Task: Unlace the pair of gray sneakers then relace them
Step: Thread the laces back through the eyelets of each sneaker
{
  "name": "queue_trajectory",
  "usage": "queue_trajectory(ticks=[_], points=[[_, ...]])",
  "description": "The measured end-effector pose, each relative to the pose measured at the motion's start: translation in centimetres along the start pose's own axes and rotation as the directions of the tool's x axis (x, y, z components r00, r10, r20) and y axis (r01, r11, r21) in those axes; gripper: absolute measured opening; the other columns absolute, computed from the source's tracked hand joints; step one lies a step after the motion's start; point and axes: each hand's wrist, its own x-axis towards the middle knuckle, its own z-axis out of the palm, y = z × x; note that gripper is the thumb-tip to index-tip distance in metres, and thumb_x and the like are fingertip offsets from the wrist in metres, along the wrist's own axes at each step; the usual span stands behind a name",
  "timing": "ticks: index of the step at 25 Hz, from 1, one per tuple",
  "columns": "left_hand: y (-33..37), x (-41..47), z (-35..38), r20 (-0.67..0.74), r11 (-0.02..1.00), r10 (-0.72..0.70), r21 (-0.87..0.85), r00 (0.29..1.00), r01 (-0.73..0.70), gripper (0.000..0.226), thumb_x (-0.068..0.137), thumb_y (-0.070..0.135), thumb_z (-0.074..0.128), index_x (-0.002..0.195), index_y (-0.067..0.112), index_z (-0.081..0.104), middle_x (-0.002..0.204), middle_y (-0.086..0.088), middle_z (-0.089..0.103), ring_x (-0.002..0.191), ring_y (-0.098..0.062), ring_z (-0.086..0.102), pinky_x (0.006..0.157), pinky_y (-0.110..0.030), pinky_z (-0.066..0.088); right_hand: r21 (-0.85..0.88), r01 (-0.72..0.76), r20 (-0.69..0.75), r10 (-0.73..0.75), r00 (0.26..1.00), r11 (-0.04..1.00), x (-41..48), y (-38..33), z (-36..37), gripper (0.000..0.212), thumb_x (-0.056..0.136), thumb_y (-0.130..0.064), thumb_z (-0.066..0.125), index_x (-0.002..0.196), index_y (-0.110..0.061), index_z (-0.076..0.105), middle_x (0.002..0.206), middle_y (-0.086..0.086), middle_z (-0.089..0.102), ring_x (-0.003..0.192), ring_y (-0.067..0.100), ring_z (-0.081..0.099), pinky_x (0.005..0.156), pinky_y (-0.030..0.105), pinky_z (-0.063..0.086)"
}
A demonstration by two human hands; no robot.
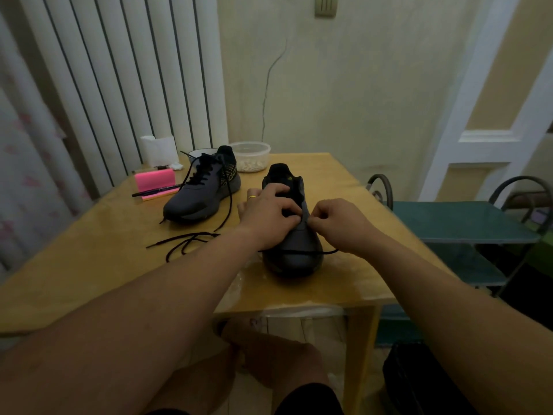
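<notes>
Bare table [98, 265] lies near-left; loose lace [185, 242] and laced sneaker [203, 190] crowd the far left.

The left hand [269, 214] covers the eyelets of the near sneaker [294, 259], so how far its lace [299, 252] is threaded cannot be told. The right hand [338, 223] hides in its curled fingers the lace end they pinch. The far sneaker [203, 190] hides most of a bowl [199, 152]; the pale contents of the container [251, 157] are too small to identify
</notes>
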Motion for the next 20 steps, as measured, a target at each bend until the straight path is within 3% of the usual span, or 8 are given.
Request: queue_trajectory(ticks=[7,12,15,18,20], points=[[0.4,1.2,-1.0,0.238,0.99,-0.02,0.143,0.971,-0.015,0.019,0.103,0.051,0.056,0.115,0.05,0.071,0.163,0.018,0.027,0.144,-0.032,0.023,0.108,-0.051,0.023,0.345,-0.15,0.037,0.147,0.988,0.927,-0.3,0.7,1.1,0.018,0.099,-0.024,0.07,0.092,-0.008,0.074,0.083,0.009,0.07,0.068,0.017,0.06,0.059,0.03,0.049],[0.7,2.7,-1.3,0.345,0.985,-0.029,0.171,0.938,-0.033,0.01,0.104,0.046,0.056,0.099,0.045,0.064,0.16,0.015,0.029,0.137,-0.037,0.029,0.115,-0.056,0.028,0.584,-0.271,0.186,0.199,0.962,0.765,-0.5,1.0,1.0,0.024,0.101,-0.025,0.068,0.102,-0.001,0.069,0.077,0.009,0.059,0.064,0.02,0.052,0.056,0.03,0.044],[0.1,3.0,-0.6,0.304,0.995,-0.001,0.093,0.953,-0.029,0.019,0.105,0.045,0.05,0.088,0.043,0.058,0.141,0.009,0.046,0.128,-0.035,0.04,0.112,-0.061,0.033,0.673,-0.312,0.269,0.17,0.948,0.67,-1.0,1.2,1.3,0.034,0.106,-0.042,0.056,0.107,-0.009,0.064,0.084,0.004,0.056,0.068,0.017,0.048,0.062,0.031,0.041],[0.1,2.8,-0.3,0.154,0.982,-0.014,-0.186,0.988,0.043,0.023,0.108,0.037,0.05,0.088,0.031,0.059,0.105,0.0,0.059,0.105,-0.028,0.055,0.09,-0.046,0.05,0.776,-0.329,0.245,0.223,0.944,0.539,-1.9,1.8,1.9,0.046,0.111,-0.041,0.038,0.116,-0.007,0.068,0.091,0.007,0.061,0.073,0.019,0.052,0.068,0.035,0.042],[0.6,2.6,-0.9,0.082,0.918,-0.049,-0.388,0.995,0.077,0.023,0.11,0.027,0.049,0.096,0.015,0.062,0.101,-0.003,0.065,0.095,-0.022,0.059,0.077,-0.038,0.05,0.748,-0.297,0.2,0.225,0.954,0.593,-2.3,1.9,2.1,0.042,0.111,-0.03,0.035,0.12,-0.008,0.07,0.097,0.01,0.065,0.081,0.024,0.055,0.072,0.035,0.045]])
